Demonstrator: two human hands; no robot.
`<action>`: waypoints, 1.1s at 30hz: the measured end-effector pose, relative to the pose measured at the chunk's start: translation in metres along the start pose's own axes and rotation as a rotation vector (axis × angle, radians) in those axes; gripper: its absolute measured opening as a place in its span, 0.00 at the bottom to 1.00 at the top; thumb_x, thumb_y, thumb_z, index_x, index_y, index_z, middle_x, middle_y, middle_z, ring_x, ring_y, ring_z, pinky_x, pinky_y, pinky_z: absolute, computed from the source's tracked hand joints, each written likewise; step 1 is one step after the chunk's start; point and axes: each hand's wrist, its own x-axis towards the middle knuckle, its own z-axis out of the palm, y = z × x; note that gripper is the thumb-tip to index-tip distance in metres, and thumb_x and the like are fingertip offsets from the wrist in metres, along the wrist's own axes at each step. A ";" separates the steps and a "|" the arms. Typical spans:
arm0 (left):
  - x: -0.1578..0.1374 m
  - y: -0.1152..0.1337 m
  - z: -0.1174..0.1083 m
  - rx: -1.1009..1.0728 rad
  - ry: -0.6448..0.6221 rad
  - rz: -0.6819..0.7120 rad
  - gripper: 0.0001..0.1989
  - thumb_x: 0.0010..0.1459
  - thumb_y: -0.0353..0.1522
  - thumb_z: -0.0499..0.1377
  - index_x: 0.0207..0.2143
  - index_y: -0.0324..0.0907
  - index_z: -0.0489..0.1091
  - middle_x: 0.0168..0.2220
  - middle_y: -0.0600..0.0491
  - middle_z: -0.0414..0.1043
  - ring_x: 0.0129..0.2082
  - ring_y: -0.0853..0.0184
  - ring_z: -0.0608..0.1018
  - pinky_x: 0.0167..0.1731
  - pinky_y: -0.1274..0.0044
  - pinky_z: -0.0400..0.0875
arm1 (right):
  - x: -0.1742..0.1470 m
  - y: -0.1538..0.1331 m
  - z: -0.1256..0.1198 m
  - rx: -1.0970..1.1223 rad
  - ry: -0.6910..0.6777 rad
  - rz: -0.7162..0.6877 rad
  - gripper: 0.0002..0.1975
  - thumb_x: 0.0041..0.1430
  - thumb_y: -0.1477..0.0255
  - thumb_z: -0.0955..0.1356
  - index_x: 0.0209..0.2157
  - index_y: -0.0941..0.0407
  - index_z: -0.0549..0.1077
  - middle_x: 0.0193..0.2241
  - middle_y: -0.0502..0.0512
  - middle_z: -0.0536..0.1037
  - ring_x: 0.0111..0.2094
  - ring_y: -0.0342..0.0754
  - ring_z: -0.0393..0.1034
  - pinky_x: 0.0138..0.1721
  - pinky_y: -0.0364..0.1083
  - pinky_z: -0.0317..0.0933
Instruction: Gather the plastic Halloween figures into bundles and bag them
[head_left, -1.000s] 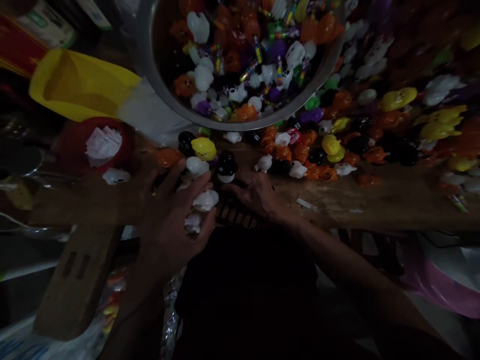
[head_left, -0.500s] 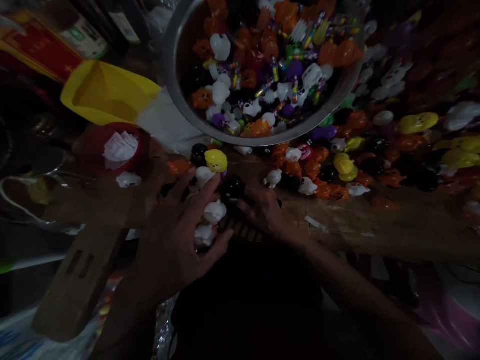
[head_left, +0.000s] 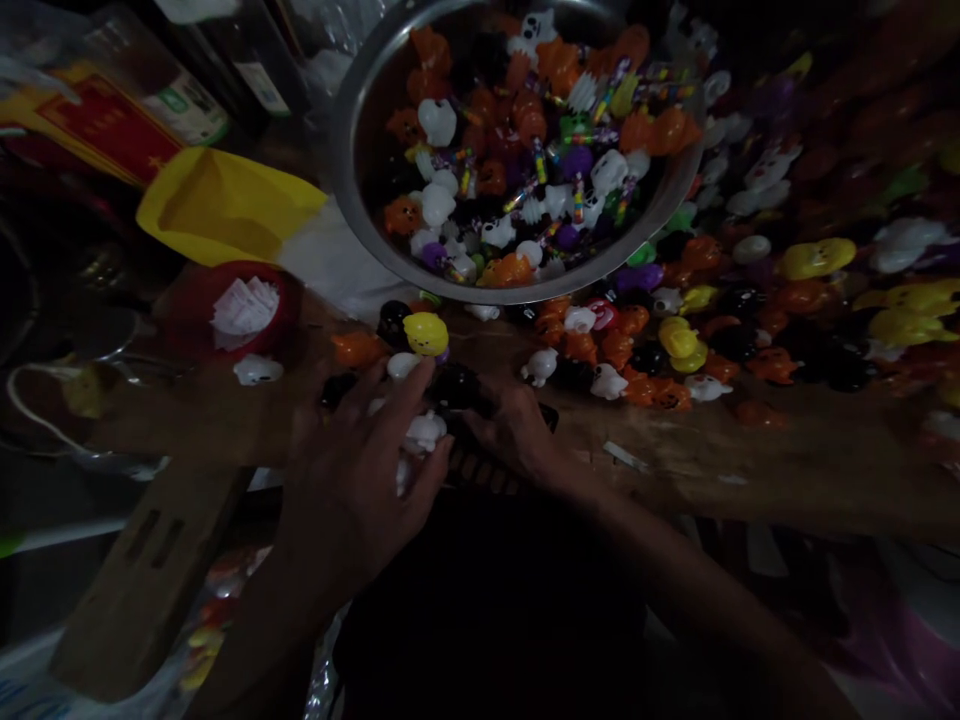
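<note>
My left hand (head_left: 352,470) curves over a group of small white plastic figures (head_left: 426,432), thumb and fingers apart around them. Its fingertips reach a white figure (head_left: 403,366) beside a yellow one (head_left: 426,334). My right hand (head_left: 521,425) is closed low over a dark slatted object (head_left: 487,470), close to a shiny black figure (head_left: 459,385). Dim light and the hand itself hide what its fingers grip. An orange figure (head_left: 358,348) and a black one (head_left: 393,322) lie just beyond the left fingers.
A metal basin (head_left: 510,296) at the back holds many figures and candy-coloured tubes. Loose figures (head_left: 679,340) cover the wooden table (head_left: 675,450) on the right. To the left are a yellow scoop (head_left: 225,205), a red bowl (head_left: 289,310) with paper slips (head_left: 246,312), and a wooden board (head_left: 142,590).
The view has shifted slightly. My left thumb has drawn in towards the fingers, covering more of the lower white figure. My right hand has moved slightly, and more of the dark slatted object shows.
</note>
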 end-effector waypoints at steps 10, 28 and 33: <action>0.001 -0.001 -0.004 -0.053 0.001 -0.037 0.31 0.65 0.32 0.57 0.68 0.37 0.54 0.50 0.48 0.80 0.63 0.54 0.72 0.69 0.55 0.52 | 0.006 0.003 -0.013 0.065 -0.119 -0.020 0.06 0.52 0.80 0.64 0.26 0.57 0.70 0.25 0.50 0.72 0.27 0.43 0.64 0.29 0.41 0.58; 0.000 -0.004 -0.001 -0.096 0.038 -0.028 0.29 0.67 0.31 0.54 0.68 0.35 0.54 0.48 0.46 0.80 0.62 0.54 0.72 0.68 0.53 0.52 | 0.008 -0.002 0.005 0.187 0.057 0.062 0.14 0.57 0.61 0.72 0.37 0.58 0.75 0.34 0.55 0.80 0.33 0.47 0.72 0.36 0.46 0.68; 0.001 -0.004 -0.001 -0.121 0.029 -0.027 0.30 0.65 0.31 0.55 0.68 0.37 0.54 0.46 0.47 0.81 0.62 0.53 0.72 0.69 0.53 0.52 | 0.008 0.001 0.001 0.256 0.020 0.071 0.14 0.58 0.61 0.71 0.29 0.58 0.75 0.26 0.52 0.76 0.31 0.46 0.70 0.32 0.44 0.65</action>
